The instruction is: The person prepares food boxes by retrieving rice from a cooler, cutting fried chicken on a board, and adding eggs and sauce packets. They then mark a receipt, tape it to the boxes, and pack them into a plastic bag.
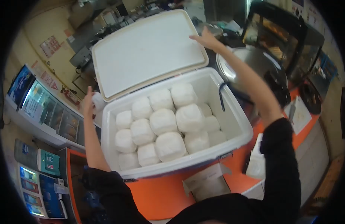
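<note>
A white cooler box stands open before me, its hinged lid tipped back. Inside sit several white, rounded blocks that look like peeled young coconuts, stacked mostly to the left and middle; lower ones show at the right. My right hand reaches to the lid's right edge with thumb and fingers spread, touching or nearly touching it. Beyond the cooler's left rim is my left hand, seen from the side. Its fingers appear closed around a small white crumpled thing, whose kind I cannot make out.
The cooler rests on an orange counter, with an open cardboard box in front. To the right are a large round metal pot, a glass display warmer and a knife on a white board. A lit display fridge stands left.
</note>
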